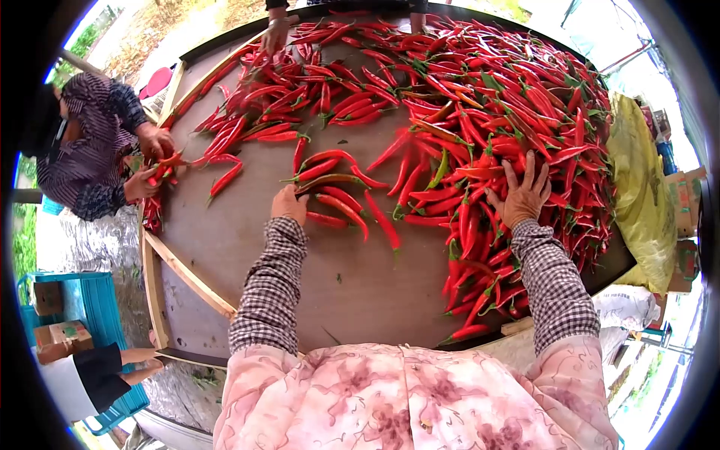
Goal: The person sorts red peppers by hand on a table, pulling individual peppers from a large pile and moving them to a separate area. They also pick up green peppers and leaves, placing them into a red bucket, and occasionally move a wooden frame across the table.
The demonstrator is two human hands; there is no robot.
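Note:
Over the brown tabletop point(360, 285), my left hand point(289, 206) is closed at the stem end of a dark brownish chili pepper point(331, 180). Several loose red chili peppers point(342, 202) lie just beside it. My right hand point(523, 196) rests with spread fingers on the large heap of red chili peppers point(480, 97), palm down. Between my hands, near the heap's edge, a greenish chili pepper point(439, 169) lies among the red ones.
At the left, a co-worker's hands point(154, 142) hold red peppers. Another person's hand point(276, 36) reaches in at the far edge. Wooden strips point(191, 274) border the left side. A yellow sack point(641, 195) stands right; blue crates point(94, 300) stand lower left.

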